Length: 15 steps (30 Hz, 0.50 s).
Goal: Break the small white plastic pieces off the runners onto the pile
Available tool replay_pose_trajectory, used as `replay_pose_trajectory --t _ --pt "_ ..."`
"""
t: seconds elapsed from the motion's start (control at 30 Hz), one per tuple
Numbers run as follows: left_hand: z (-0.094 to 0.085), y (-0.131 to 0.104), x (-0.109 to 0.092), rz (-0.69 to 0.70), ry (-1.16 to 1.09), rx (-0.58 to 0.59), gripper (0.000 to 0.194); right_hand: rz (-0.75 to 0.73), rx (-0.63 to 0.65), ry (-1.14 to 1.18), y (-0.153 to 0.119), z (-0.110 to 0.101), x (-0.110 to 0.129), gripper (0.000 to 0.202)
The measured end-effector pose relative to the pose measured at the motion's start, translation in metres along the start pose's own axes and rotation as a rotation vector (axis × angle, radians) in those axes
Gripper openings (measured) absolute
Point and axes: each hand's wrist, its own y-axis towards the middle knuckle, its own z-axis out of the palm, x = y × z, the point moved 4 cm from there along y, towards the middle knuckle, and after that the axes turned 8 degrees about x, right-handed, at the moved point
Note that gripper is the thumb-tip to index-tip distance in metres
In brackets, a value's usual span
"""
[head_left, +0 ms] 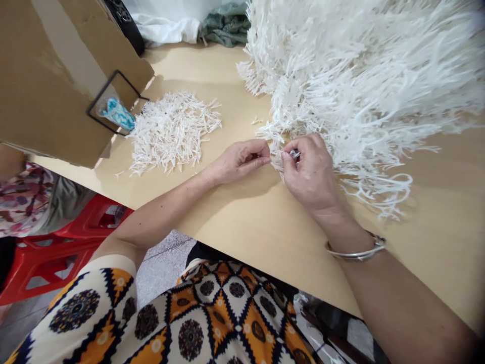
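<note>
My right hand (308, 172) is closed with thumb and forefinger in a pinch, with some thin white plastic-looking strands (294, 152) showing between its fingers. Just left of it, my left hand (246, 161) pinches with thumb and fingertips; whatever is between them is too small to make out. White strands (278, 161) lie between and behind the two hands. A big heap of long white branching strands (348, 76) spreads behind and to the right. Beyond my left hand sits a smaller pile of short white strand pieces (174, 131).
A cardboard box (56, 76) stands at the left, beside a black wire frame (113, 103) and a blue-and-white item in clear wrap (119, 114). White and green cloths (225, 25) lie at the back. Another person's arm (11, 162) and red stools (49, 263) are at left.
</note>
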Motion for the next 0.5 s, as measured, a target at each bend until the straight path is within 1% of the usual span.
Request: replay_pose_trajectory --t 0.07,0.1,0.13,0.2,0.3,0.33,0.37,0.4,0.43,0.47,0.5 --pt "-0.007 -0.002 0.0 0.0 -0.02 -0.078 0.045 0.009 0.004 0.01 0.002 -0.002 -0.011 0.007" --pt "-0.013 -0.004 0.003 -0.001 -0.025 -0.152 0.045 0.011 0.008 0.018 0.003 -0.003 -0.016 0.006" --pt "-0.02 -0.006 0.009 -0.01 -0.018 -0.247 0.046 0.014 0.013 0.027 0.004 -0.005 -0.022 0.006" --pt "-0.036 -0.011 0.027 -0.057 0.042 -0.472 0.049 0.029 0.019 0.05 0.006 -0.009 -0.029 0.007" --pt "-0.056 -0.021 0.056 -0.142 0.202 -0.785 0.055 0.063 -0.017 0.092 0.006 -0.013 -0.026 0.007" --pt "-0.06 -0.024 0.06 -0.143 0.27 -0.866 0.056 0.066 -0.038 0.106 0.005 -0.013 -0.021 0.007" --pt "-0.062 -0.026 0.06 -0.123 0.337 -0.92 0.056 0.063 -0.057 0.12 0.004 -0.013 -0.014 0.005" --pt "-0.061 -0.027 0.055 -0.087 0.398 -0.934 0.056 0.053 -0.07 0.133 0.003 -0.013 -0.006 0.004" --pt "-0.057 -0.025 0.048 -0.042 0.444 -0.902 0.054 0.039 -0.079 0.144 0.001 -0.013 0.001 0.004" --pt "-0.051 -0.023 0.038 0.003 0.473 -0.83 0.052 0.024 -0.084 0.151 0.0 -0.012 0.009 0.004" --pt "-0.042 -0.019 0.028 0.031 0.476 -0.719 0.049 0.011 -0.087 0.153 -0.001 -0.012 0.015 0.004"
